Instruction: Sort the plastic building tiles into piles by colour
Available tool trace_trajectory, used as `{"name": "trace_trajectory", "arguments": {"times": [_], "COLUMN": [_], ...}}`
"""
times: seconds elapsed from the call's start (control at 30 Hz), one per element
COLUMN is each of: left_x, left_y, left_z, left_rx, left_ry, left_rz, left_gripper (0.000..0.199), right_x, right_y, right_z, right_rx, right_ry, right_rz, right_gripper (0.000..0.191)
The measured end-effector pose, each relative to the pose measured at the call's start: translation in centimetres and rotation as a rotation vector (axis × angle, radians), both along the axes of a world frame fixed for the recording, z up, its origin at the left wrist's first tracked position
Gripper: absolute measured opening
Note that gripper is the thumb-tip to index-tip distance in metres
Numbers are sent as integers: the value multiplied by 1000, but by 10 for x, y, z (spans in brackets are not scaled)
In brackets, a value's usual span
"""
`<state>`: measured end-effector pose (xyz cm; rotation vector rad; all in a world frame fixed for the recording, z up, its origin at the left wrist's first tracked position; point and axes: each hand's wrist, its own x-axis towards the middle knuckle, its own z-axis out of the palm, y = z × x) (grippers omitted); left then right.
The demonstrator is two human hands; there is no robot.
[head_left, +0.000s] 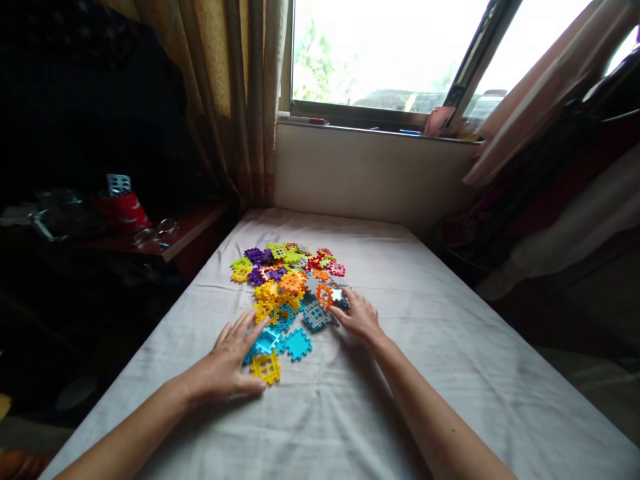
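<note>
A heap of square plastic interlocking tiles with notched edges lies on the pale sheet (400, 393). My left hand (231, 357) rests at the heap's near left side, fingers spread, beside a yellow window tile (265, 368) and a light blue tile (267, 341). At the right edge, my right hand (359, 315) has its thumb and fingers apart around the grey tiles, close to an orange frame tile (325, 295) and a grey window tile (316, 315). Between the hands lies a flat blue tile (299, 344). Purple tiles (253, 256) and red tiles (337, 268) sit farther back.
To the left, a dark red wooden table (200, 230) holds eyeglasses (157, 231) and a red container (123, 212). A curtain (250, 100) hangs beside the window (380, 53). Clothes (565, 200) hang along the right side.
</note>
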<state>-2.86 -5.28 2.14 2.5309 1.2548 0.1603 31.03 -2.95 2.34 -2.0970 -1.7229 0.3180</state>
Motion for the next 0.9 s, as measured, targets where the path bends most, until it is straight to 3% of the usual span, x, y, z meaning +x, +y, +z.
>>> {"name": "trace_trajectory", "arguments": {"times": [0.1, 0.2, 0.33, 0.5, 0.57, 0.73, 0.9], "left_x": [23, 40, 34, 7, 3, 18, 49], "left_y": [8, 27, 68, 151, 183, 240, 268], "left_z": [-6, -3, 15, 41, 45, 40, 28], "left_rx": [166, 263, 293, 113, 51, -26, -63], "left_ry": [-55, -106, -135, -24, -6, -42, -69], "left_rz": [83, 118, 158, 509, 572, 577, 557], "left_gripper": [91, 87, 90, 91, 93, 94, 88], "right_x": [-29, -46, -25, 20, 26, 19, -4], "right_y": [-2, 7, 38, 97, 120, 163, 196], "right_z": [-2, 6, 22, 27, 27, 27, 23], "right_rx": [70, 188, 229, 26, -41, -84, -97], "right_ry": [39, 117, 155, 102, 105, 127, 179], "right_rz": [109, 228, 145, -161, -218, -178, -95], "right_gripper": [63, 62, 55, 63, 66, 62, 54]}}
